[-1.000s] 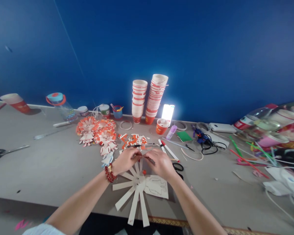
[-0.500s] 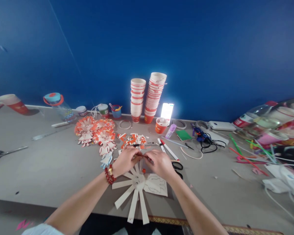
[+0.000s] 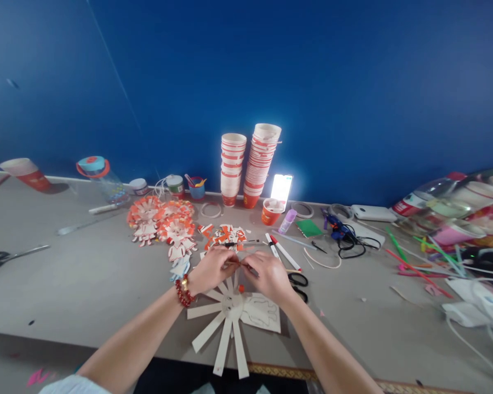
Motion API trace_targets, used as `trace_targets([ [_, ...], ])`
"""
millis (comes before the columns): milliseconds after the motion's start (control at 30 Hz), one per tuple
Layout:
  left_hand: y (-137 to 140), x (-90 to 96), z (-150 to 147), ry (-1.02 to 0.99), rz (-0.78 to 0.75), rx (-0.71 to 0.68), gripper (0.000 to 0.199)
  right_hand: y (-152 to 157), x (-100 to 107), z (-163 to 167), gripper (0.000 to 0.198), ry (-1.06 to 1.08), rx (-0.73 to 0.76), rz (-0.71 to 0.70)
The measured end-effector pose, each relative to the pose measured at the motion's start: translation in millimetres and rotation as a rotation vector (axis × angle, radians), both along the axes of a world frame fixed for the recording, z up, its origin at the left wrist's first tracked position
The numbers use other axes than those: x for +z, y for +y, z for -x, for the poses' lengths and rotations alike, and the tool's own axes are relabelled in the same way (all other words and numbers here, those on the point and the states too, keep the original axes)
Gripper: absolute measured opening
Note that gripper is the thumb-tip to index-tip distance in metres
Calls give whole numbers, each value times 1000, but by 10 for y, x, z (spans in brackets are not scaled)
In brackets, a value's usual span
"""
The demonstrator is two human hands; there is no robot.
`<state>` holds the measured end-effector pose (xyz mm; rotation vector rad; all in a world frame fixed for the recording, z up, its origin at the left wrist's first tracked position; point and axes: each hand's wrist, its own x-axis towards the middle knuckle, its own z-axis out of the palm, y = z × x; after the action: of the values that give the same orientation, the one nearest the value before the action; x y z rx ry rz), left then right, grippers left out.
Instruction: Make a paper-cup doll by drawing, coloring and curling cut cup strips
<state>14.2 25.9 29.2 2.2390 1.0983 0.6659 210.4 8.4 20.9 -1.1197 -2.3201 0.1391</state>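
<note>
A paper cup cut open into long strips point(image 3: 232, 306) lies before me like a flower, white side up, with a small face drawn on its round middle. Next to it, white paper point(image 3: 263, 313) bears a pencil-like outline of a body. At the far end of the cut cup, my left hand point(image 3: 216, 271) and my right hand point(image 3: 268, 275) pinch a strip's tip, their fingertips almost meeting. Much of that strip is hidden by my fingers. A small orange piece point(image 3: 241, 288) shows below them. Black-handled scissors point(image 3: 299, 284) lie by my right hand, partly covered.
Finished orange-rimmed paper figures point(image 3: 176, 232) and orange scraps point(image 3: 225, 235) lie beyond my hands. Two tall paper cup stacks point(image 3: 232, 169) stand by the wall near a lit phone point(image 3: 281, 189). Markers point(image 3: 285, 253), a glue stick point(image 3: 287, 221) and a blue glue gun point(image 3: 337, 225) lie right.
The view has shifted slightly. Both hands stay pinched together at the strip's end, with only small finger movement; the cut cup keeps its place.
</note>
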Motion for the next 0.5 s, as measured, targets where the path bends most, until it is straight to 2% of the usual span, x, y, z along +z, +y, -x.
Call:
trace_targets([
  [200, 4, -2, 11, 15, 20, 6, 6, -4, -6, 9, 21, -61, 34, -109],
  [367, 7, 19, 27, 11, 44, -9, 7, -1, -31, 9, 23, -96, 40, -133],
  [500, 3, 25, 36, -21, 120, -8, 8, -13, -14, 5, 25, -105, 55, -125],
])
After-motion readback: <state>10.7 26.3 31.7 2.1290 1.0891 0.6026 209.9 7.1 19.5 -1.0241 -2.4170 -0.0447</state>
